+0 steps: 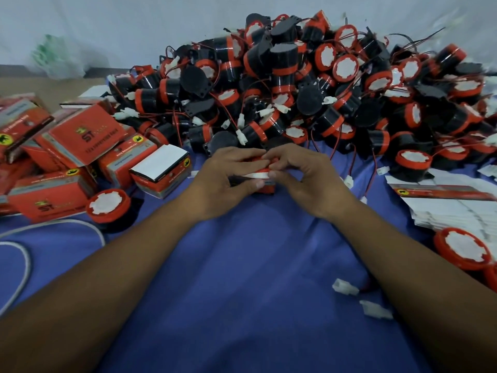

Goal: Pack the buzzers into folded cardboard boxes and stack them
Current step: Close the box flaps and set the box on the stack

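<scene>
Risk 1: the packed boxes [80, 146] at far left lie in a loose, tilted heap rather than a stack. A box added carelessly would probably slide off.

Risk 2: my left hand [224, 181] and right hand [305, 181] both pinch the small red-and-white box [259, 176] between them. My fingers are curled onto its top flap and my thumbs are on the near side. The box sits on the cloth, just in front of the buzzer pile [295, 84]. I cannot tell whether a buzzer is inside. Uneven pressure may crease the flap or leave it untucked, and a trailing lead could get caught in the closure.

Risk 3: the pile rises steeply right behind my knuckles, so a nudge may roll units forward. The leads are tangled, so lifting one buzzer may drag others with it.

Surface: a blue cloth [242, 278] carries a white cable [22, 262] at left, loose white connectors [345, 287] right of centre, and flat box blanks [451, 211] at right.

Room: there is a plastic bag [59, 59] at upper left and a pale backdrop [134, 22] behind.
</scene>
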Demonstrator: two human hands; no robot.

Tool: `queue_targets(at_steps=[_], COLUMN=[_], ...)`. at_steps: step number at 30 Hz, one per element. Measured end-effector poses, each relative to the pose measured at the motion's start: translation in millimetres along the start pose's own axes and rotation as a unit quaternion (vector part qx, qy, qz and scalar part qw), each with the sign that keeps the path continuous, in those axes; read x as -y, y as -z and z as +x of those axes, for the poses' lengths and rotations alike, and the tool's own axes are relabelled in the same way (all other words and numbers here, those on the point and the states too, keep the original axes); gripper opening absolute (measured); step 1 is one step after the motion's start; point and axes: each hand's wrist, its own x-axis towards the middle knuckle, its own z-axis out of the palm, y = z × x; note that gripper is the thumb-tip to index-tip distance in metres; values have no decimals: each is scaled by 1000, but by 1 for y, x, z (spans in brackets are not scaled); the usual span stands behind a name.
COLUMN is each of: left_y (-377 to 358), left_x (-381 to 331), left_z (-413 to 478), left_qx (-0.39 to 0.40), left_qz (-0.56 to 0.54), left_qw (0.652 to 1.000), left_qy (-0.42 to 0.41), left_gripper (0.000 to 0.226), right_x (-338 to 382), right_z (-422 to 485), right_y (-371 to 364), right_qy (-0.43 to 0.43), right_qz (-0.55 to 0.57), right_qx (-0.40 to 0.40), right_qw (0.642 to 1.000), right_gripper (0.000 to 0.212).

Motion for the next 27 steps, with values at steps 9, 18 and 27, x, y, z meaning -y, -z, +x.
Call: queue_targets(at_steps=[9, 18, 27], left_y=[-1, -5, -6], left_x=[6, -1, -7], left_z=[-4, -2, 0], left_qx=[21, -15, -20], left_qz=[-28, -29, 22], left_qw=[999, 998, 997], left_qy=[18, 56, 65], left_gripper=[35, 27, 14], right_x=[-4, 0, -6], right_z=[5, 6, -8], right_y=[3, 11, 0], right_qy=[28, 64, -77], right_qz=[-119, -87, 125], right_qx=[50, 62, 43], right_qw=[991, 992, 988], right_gripper=[11, 10, 20])
